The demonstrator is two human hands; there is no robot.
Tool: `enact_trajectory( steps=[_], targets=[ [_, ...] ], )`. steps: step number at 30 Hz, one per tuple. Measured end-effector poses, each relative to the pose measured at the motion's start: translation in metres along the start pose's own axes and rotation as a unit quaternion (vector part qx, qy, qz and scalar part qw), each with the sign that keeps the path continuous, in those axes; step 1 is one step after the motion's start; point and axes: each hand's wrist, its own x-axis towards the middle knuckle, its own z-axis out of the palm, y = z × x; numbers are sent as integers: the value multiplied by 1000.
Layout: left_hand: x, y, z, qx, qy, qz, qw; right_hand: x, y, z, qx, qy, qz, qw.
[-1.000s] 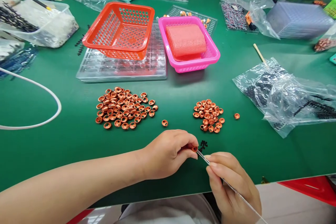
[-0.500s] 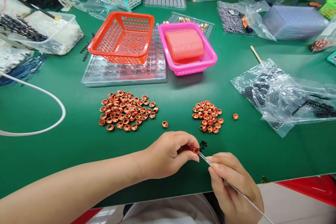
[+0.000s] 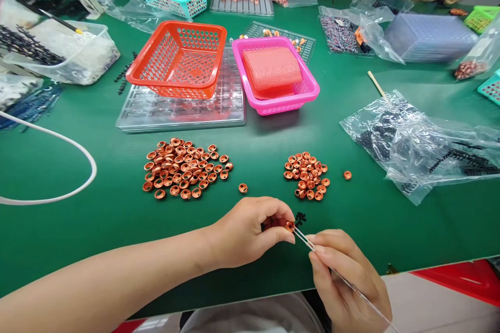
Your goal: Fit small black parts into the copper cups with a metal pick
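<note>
Between the thumb and fingers of my left hand (image 3: pixel 250 231) is a small copper-coloured cup-shaped part (image 3: pixel 289 226), mostly covered by the fingertips. My right hand (image 3: pixel 347 276) is closed on thin metal tweezers (image 3: pixel 305 239), whose tips reach the opening of that part. Just beyond the fingertips lies a little cluster of small black pieces (image 3: pixel 300 218). A large pile of the same copper-coloured parts (image 3: pixel 183 169) is at the left, and a smaller pile (image 3: pixel 307 174) at the right. Single parts lie beside each pile.
An orange basket (image 3: pixel 179 86) sits on clear plastic trays (image 3: pixel 183 122). Right of it is a pink basket (image 3: pixel 287 106) holding folded foam (image 3: pixel 271 65). Plastic bags with black parts (image 3: pixel 410 145) lie to the right, a white cable (image 3: pixel 84 153) to the left. Two other people's hands show across the table.
The whole view has shifted slightly, so the table items appear a little lower and further left. The tweezers stay at the copper-coloured part, their prongs looking slightly wider apart.
</note>
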Motion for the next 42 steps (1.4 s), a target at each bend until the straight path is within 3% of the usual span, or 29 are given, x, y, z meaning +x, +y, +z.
enact_trajectory(
  steps=[26,42],
  targets=[
    [-1,-3,1,-8,-6,-4,1000,1,-6,0,-28,0,45,999],
    [0,-2,2,4,9,4,1000,1,-5,-1,-30,-7,37,999]
  ],
)
